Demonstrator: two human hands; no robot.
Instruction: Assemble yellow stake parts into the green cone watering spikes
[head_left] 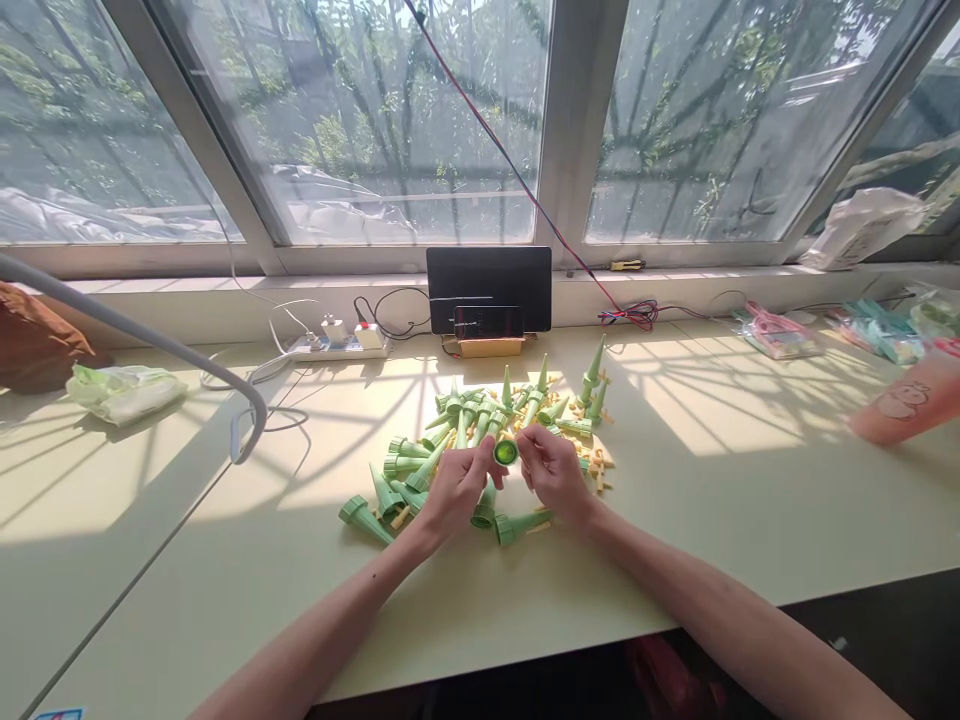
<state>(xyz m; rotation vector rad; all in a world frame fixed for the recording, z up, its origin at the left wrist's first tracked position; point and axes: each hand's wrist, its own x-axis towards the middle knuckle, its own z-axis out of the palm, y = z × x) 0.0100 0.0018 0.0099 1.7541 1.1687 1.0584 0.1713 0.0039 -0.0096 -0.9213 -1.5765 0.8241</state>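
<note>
My left hand (459, 484) grips a green plant watering spike (505, 453), with its round open end turned toward me. Beside that opening, my right hand (556, 472) has its thumb and fingers pinched together. Whatever may be between those fingers is hidden. Around and behind both hands lies a pile of green cone-shaped watering spikes (363, 518), some standing upright, others on their sides. Small yellow valve pieces (600, 468) are scattered among them, mostly on the right side of the pile.
A dark tablet (487, 280) and a phone (489, 322) lean at the back, near a power strip (337, 345). A grey curved bar (172, 345) crosses the left side. Rightward are a pink cup (907, 400) and plastic-bagged items (780, 332). The table's front edge is below my forearms.
</note>
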